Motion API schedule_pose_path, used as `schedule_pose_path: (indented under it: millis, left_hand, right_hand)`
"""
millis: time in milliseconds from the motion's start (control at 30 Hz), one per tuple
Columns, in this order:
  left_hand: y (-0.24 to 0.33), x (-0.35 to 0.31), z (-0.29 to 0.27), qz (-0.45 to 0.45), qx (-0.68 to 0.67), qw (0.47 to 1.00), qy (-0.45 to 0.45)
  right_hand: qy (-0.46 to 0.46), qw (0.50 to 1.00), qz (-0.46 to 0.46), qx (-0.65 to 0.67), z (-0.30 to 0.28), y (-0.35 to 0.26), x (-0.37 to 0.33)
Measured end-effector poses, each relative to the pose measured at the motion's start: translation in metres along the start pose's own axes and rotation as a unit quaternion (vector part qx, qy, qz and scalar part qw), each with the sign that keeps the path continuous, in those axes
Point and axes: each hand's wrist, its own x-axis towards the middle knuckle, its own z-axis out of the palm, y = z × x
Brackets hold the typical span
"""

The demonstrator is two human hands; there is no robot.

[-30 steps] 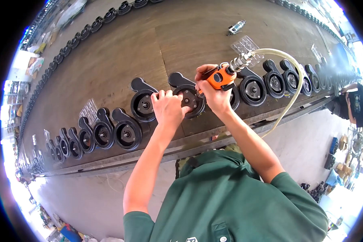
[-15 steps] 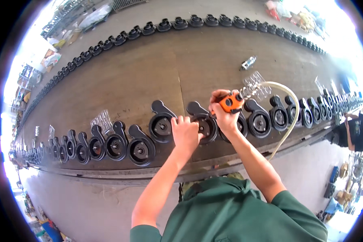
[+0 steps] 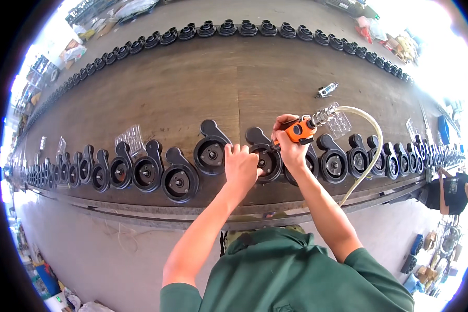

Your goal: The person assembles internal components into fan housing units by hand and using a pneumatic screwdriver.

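My right hand (image 3: pixel 292 152) is closed around an orange air screwdriver (image 3: pixel 300 132). A clear hose runs from the screwdriver's metal fitting, curving right and down. Its tip end points down left over a black round blower housing (image 3: pixel 268 165) with a short arm-like outlet; whether it touches a screw is too small to tell. At that housing's left rim, my left hand (image 3: pixel 239 169) has its fingers curled and thumb against the edge. Another such housing (image 3: pixel 212 155), with a metal disc and central shaft, lies just left of my left hand.
Rows of similar housings (image 3: pixel 179 182) line the near edge and the far edge (image 3: pixel 227 28) of the brown table (image 3: pixel 182 88). A second metal air tool (image 3: pixel 327 90) and clear plastic trays (image 3: pixel 130 139) lie on it. Another person (image 3: pixel 452 190) is at far right.
My view has turned slightly, so the table and housings sit differently in the picture. Both hands stay at the same housing, with the screwdriver still in the right one.
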Motion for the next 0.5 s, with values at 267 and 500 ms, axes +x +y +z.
schedule_pose_path:
  millis: [267,500]
  left_hand:
    - [-0.0049,0.0062,0.0011,0.023,0.017,1.0,-0.006]
    - [-0.0036,0.004,0.0008,0.007,0.005,1.0,-0.01]
  right_hand:
    - [-0.022,0.999,-0.026,-0.012,0.0077,-0.0001,0.0049]
    - [-0.043,0.997,-0.017,-0.067,0.0123,-0.0015,0.0075]
